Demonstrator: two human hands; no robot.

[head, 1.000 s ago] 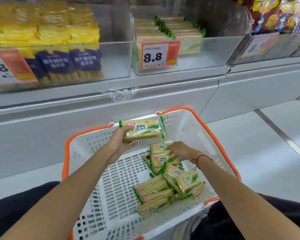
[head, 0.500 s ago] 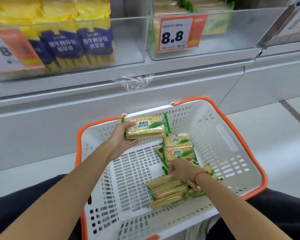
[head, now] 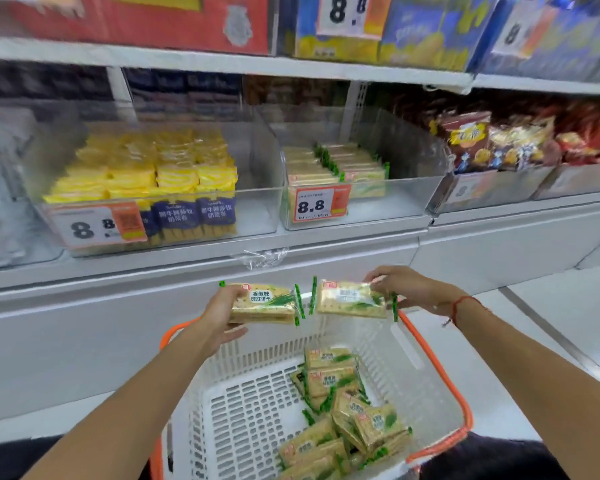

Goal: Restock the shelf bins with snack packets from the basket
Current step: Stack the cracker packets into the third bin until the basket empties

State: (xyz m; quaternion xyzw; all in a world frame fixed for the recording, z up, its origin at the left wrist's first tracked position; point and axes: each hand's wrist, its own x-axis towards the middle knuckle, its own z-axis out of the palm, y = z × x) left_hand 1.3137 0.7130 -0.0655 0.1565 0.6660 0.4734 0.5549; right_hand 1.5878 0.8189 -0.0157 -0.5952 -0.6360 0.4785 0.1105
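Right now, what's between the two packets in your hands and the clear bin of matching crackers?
In the head view, only the bare white shelf ledge and a crumpled plastic scrap on it.

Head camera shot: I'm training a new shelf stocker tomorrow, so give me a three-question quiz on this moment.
1. True or false: each hand holds one green-edged cracker packet above the basket.
2. Multiple choice: which clear bin already holds packets like the held ones? A. the bin with yellow packets B. the bin with the 8.8 tag C. the bin of dark chip bags
3. Fill in: the packets left in the basket lie toward its ____ side.

Key
1. True: left hand holds the left packet, right hand the right packet.
2. B
3. right
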